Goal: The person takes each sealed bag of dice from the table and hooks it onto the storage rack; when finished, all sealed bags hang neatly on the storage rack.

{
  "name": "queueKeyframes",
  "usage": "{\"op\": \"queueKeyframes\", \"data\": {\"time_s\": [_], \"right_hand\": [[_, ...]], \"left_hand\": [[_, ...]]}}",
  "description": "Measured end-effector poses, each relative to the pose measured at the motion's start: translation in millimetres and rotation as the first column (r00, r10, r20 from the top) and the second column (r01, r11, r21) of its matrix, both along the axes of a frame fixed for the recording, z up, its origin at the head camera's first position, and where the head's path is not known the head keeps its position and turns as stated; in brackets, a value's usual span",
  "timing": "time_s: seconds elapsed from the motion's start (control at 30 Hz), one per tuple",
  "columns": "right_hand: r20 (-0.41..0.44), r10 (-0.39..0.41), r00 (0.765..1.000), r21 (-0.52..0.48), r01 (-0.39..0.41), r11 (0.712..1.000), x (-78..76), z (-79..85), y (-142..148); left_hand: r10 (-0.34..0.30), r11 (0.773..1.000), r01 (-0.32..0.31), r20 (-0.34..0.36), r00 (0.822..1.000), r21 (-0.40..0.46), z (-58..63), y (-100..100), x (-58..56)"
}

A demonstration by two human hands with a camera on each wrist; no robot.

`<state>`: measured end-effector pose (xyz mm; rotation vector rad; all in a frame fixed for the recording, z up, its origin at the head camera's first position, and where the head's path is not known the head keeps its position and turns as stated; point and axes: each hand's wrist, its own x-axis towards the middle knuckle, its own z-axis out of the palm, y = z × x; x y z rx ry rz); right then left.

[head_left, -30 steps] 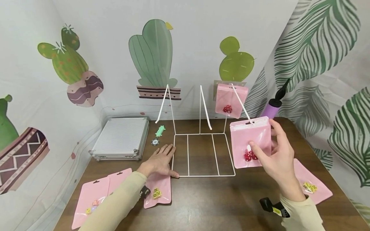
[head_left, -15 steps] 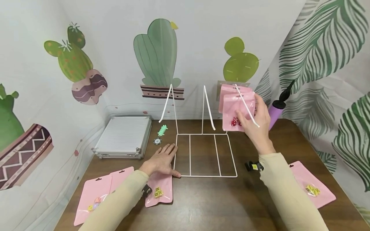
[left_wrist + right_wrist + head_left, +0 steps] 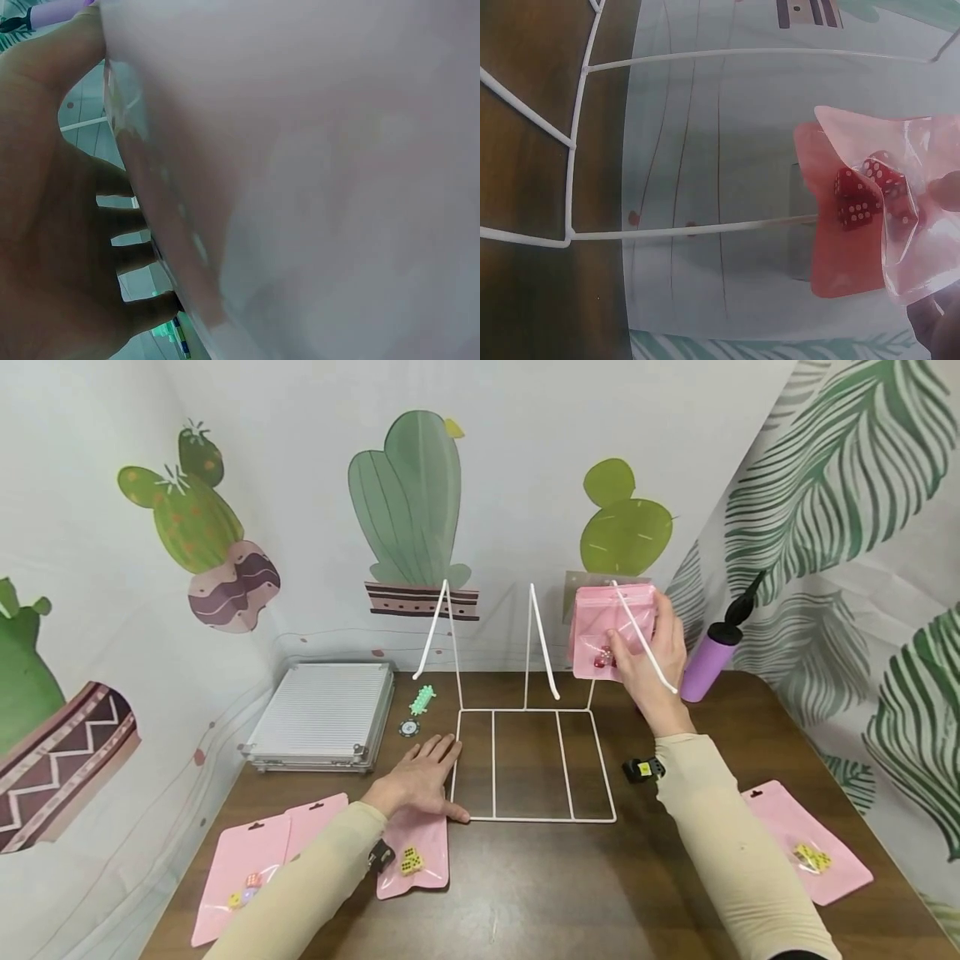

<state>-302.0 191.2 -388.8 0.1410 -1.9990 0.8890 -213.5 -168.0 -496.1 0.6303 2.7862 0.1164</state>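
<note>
At the white wire rack's right prong, my right hand [image 3: 654, 660] pinches a pink pouch [image 3: 592, 618] of red dice by its side. The pouch hangs on the prong, against another pink pouch [image 3: 832, 277] with red dice behind it. My left hand [image 3: 420, 781] lies with fingers spread on the left side of the rack [image 3: 492, 768]'s base, its thumb at the front corner. A pink pouch with yellow dice [image 3: 411, 860] lies partly beneath that hand and wrist. A blurred pink surface [image 3: 322, 187] fills most of the left wrist view.
Silver cases [image 3: 318, 714] stand at the back left, beside a green toy [image 3: 422, 699] and a poker chip [image 3: 408, 728]. More pink pouches [image 3: 240, 852] lie front left, and one pouch [image 3: 806, 835] lies at right. A purple pump [image 3: 708, 664] stands behind the right hand.
My right hand has carried the red-dice pouch back and up along the right prong to the pouch behind. My left hand has stayed on the rack's base.
</note>
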Motion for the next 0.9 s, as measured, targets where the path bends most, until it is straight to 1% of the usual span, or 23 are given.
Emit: {"op": "queueKeyframes", "data": {"time_s": [0.13, 0.3, 0.5, 0.63, 0.7, 0.9], "right_hand": [[0.017, -0.011, 1.000, 0.013, 0.011, 1.000, 4.9, -1.6, 2], [-0.008, -0.023, 1.000, 0.027, 0.023, 0.999, 12.5, -8.8, 7], [-0.046, 0.067, 0.997, 0.023, -0.066, 0.998, 23.8, -9.5, 13], [-0.040, 0.114, 0.993, -0.004, -0.115, 0.993, 35.3, -8.6, 18], [-0.032, 0.127, 0.991, -0.011, -0.127, 0.992, 41.5, -8.4, 21], [-0.014, 0.128, 0.992, -0.002, -0.128, 0.992, 58.7, -12.5, 32]], "left_hand": [[0.001, 1.000, -0.001, 0.005, 1.000, 0.004, -0.3, 0, 0.0], [-0.004, 1.000, 0.004, 0.007, 1.000, -0.007, -0.2, 0, -0.6], [-0.007, 1.000, 0.007, -0.004, 1.000, -0.020, -1.0, 0, -2.2], [-0.009, 1.000, 0.009, -0.005, 1.000, -0.026, -1.0, 0, -2.5], [-0.010, 1.000, 0.010, -0.004, 1.000, -0.014, -0.6, 0, -2.2], [-0.013, 1.000, 0.013, -0.005, 1.000, 0.008, 1.0, 0, -0.9]]}}
